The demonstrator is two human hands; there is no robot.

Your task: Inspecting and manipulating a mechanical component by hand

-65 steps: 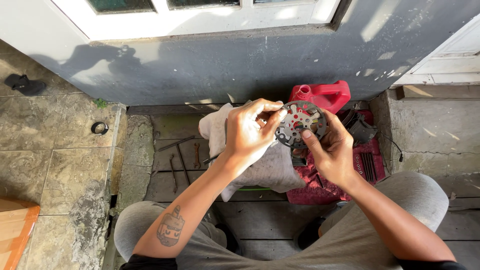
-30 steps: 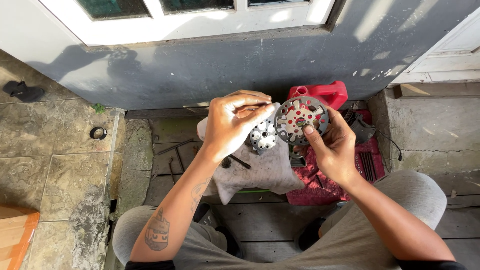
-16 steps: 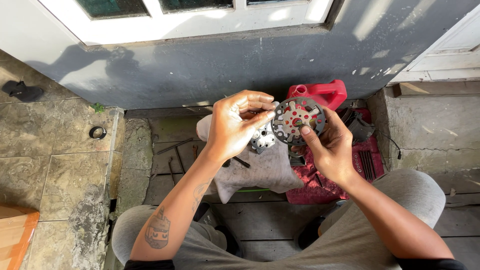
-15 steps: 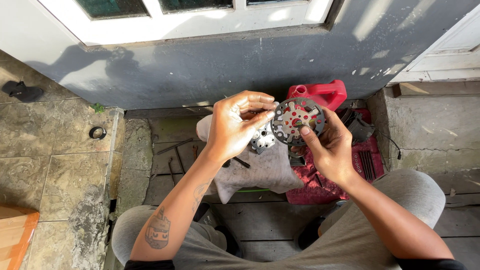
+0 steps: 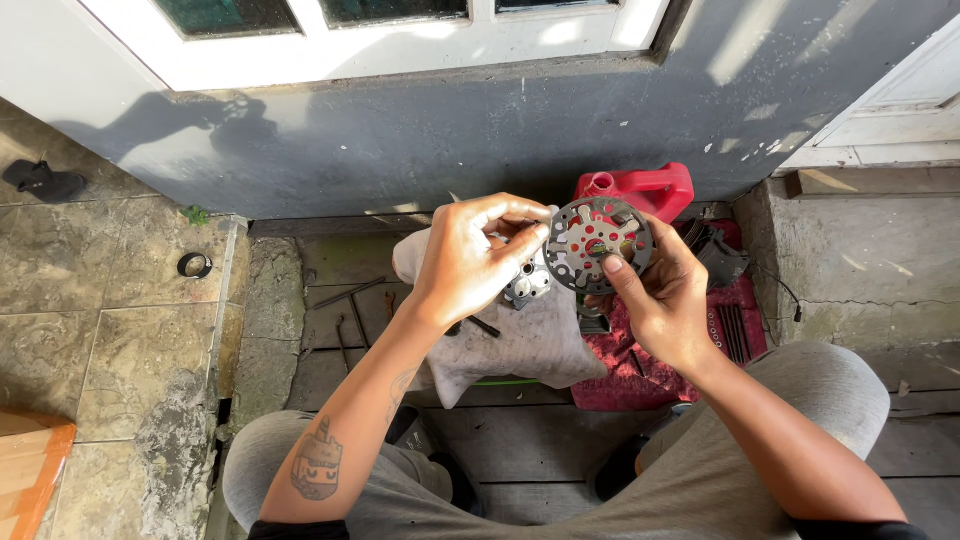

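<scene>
The right hand (image 5: 665, 300) holds a round grey metal plate with red-rimmed holes (image 5: 598, 243) by its edge, above a pale cloth (image 5: 520, 345) on the plank floor (image 5: 330, 330). The left hand (image 5: 470, 262) pinches the plate's left rim. A red plastic canister (image 5: 640, 188) stands behind.

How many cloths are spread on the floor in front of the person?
2: a pale grey cloth under the left hand, and a red cloth beside it, below the right hand. Others may be hidden.
</scene>
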